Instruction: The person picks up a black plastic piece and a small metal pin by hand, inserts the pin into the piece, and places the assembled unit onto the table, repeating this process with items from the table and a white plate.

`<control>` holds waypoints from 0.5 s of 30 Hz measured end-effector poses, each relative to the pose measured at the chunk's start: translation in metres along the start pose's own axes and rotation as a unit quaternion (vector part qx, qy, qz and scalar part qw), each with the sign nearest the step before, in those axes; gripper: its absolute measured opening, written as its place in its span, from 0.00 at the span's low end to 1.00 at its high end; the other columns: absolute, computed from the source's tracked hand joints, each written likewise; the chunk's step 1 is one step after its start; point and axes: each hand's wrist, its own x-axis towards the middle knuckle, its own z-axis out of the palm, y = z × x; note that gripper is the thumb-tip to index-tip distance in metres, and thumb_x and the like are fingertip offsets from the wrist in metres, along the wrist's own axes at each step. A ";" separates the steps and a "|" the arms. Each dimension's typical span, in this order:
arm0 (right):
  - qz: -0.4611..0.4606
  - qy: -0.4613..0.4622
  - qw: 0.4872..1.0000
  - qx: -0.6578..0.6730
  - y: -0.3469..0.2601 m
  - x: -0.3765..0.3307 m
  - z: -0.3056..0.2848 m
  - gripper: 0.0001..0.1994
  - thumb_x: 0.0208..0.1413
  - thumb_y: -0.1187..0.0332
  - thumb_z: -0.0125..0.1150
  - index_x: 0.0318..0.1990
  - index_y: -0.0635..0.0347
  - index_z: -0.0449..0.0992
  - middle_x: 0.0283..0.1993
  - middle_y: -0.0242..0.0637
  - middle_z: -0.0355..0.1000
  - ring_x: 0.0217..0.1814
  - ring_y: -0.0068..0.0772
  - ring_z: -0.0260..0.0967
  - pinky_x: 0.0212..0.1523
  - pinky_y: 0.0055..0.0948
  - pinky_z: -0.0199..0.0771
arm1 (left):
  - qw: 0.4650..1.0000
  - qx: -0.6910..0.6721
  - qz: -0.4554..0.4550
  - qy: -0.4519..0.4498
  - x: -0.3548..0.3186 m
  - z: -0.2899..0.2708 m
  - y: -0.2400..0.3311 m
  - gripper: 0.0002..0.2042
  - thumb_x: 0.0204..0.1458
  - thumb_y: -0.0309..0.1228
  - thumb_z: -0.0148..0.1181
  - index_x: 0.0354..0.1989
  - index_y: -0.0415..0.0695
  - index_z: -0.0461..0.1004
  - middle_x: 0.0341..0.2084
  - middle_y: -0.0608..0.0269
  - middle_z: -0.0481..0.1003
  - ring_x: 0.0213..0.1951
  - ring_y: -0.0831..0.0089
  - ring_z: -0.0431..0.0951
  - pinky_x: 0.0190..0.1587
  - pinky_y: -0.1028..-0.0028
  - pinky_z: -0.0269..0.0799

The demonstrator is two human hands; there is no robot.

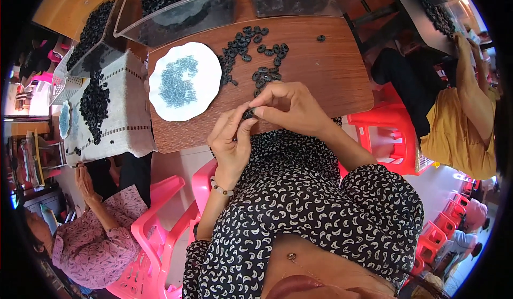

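Over the table's near edge, my two hands meet around a small black oval piece point(249, 113). My left hand point(227, 144), with a bead bracelet at its wrist, pinches it between thumb and fingers. From the other side, the thumb and forefinger of my right hand point(291, 106) press on it. A dark spot shows in my left palm; I cannot make out what it is. Just beyond my hands lie loose black oval pieces point(263, 77) of the same sort. Left of them, a white scalloped plate point(211, 74) holds many tiny bluish-grey clear bits point(179, 82).
Clear plastic bins point(176, 23) full of black pieces line the back of the brown table point(320, 63). At left, a cloth-covered table point(125, 106) bears a black heap point(95, 106); a person in pink sits there. A person in yellow sits right, near a red stool point(387, 138).
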 end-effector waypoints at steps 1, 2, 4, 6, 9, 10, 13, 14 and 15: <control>-0.004 0.010 0.999 -0.030 0.001 -0.001 -0.001 0.06 0.58 0.75 0.68 0.43 0.64 0.84 0.38 0.29 0.76 0.37 0.15 0.71 0.38 0.18 0.71 | 1.000 0.005 0.008 -0.004 0.000 0.001 0.000 0.14 0.55 0.21 0.67 0.51 0.37 0.82 0.37 0.54 0.82 0.37 0.67 0.82 0.40 0.72 0.77; -0.008 0.020 0.998 -0.061 0.002 -0.002 -0.002 0.06 0.58 0.74 0.68 0.42 0.63 0.84 0.37 0.29 0.75 0.37 0.14 0.70 0.37 0.18 0.70 | 1.000 0.006 0.007 -0.007 0.000 0.002 -0.001 0.14 0.55 0.21 0.67 0.51 0.37 0.82 0.37 0.54 0.82 0.37 0.67 0.82 0.40 0.72 0.77; 0.001 0.018 0.996 -0.088 -0.003 -0.003 -0.002 0.06 0.57 0.74 0.69 0.41 0.63 0.84 0.36 0.28 0.74 0.37 0.14 0.70 0.37 0.19 0.70 | 0.999 0.018 0.020 -0.018 -0.001 0.003 -0.003 0.14 0.55 0.20 0.67 0.50 0.37 0.82 0.37 0.53 0.82 0.37 0.66 0.83 0.40 0.71 0.78; 0.010 0.016 0.993 -0.117 -0.005 -0.005 -0.004 0.06 0.57 0.73 0.70 0.41 0.63 0.84 0.36 0.27 0.72 0.36 0.15 0.69 0.36 0.19 0.69 | 0.999 0.034 0.021 -0.025 -0.003 0.003 -0.004 0.13 0.55 0.20 0.67 0.50 0.37 0.82 0.37 0.53 0.81 0.37 0.65 0.83 0.39 0.71 0.78; -0.046 0.018 0.982 -0.185 -0.002 -0.006 -0.006 0.06 0.55 0.72 0.70 0.39 0.63 0.84 0.33 0.29 0.73 0.35 0.18 0.67 0.34 0.22 0.68 | 0.998 0.054 0.023 -0.035 -0.004 0.006 -0.003 0.13 0.55 0.20 0.67 0.49 0.37 0.82 0.37 0.52 0.81 0.36 0.64 0.83 0.38 0.70 0.78; -0.057 0.022 0.978 -0.202 0.001 -0.006 -0.006 0.06 0.55 0.72 0.70 0.38 0.63 0.83 0.32 0.31 0.72 0.35 0.20 0.67 0.33 0.24 0.68 | 0.997 0.060 0.023 -0.039 -0.005 0.007 -0.003 0.13 0.55 0.20 0.66 0.49 0.37 0.82 0.37 0.52 0.81 0.35 0.64 0.83 0.37 0.70 0.78; -0.079 0.024 0.970 -0.228 0.002 -0.008 -0.007 0.06 0.54 0.71 0.70 0.37 0.63 0.82 0.30 0.32 0.72 0.35 0.24 0.67 0.32 0.26 0.68 | 0.996 0.073 0.020 -0.050 -0.008 0.009 -0.006 0.12 0.55 0.20 0.66 0.49 0.36 0.81 0.37 0.51 0.81 0.35 0.63 0.83 0.37 0.70 0.78; -0.092 0.022 0.966 -0.239 0.002 -0.008 -0.007 0.06 0.54 0.72 0.69 0.36 0.63 0.82 0.29 0.32 0.72 0.36 0.25 0.68 0.32 0.27 0.68 | 0.996 0.073 0.019 -0.052 -0.009 0.010 -0.006 0.12 0.55 0.20 0.66 0.49 0.36 0.81 0.37 0.51 0.81 0.35 0.63 0.83 0.37 0.70 0.78; -0.091 0.024 0.967 -0.238 0.002 -0.009 -0.007 0.06 0.54 0.72 0.69 0.36 0.63 0.82 0.29 0.32 0.72 0.36 0.25 0.68 0.32 0.27 0.68 | 0.995 0.085 0.027 -0.054 -0.009 0.010 -0.005 0.12 0.55 0.20 0.66 0.49 0.36 0.81 0.37 0.51 0.80 0.35 0.62 0.83 0.37 0.70 0.78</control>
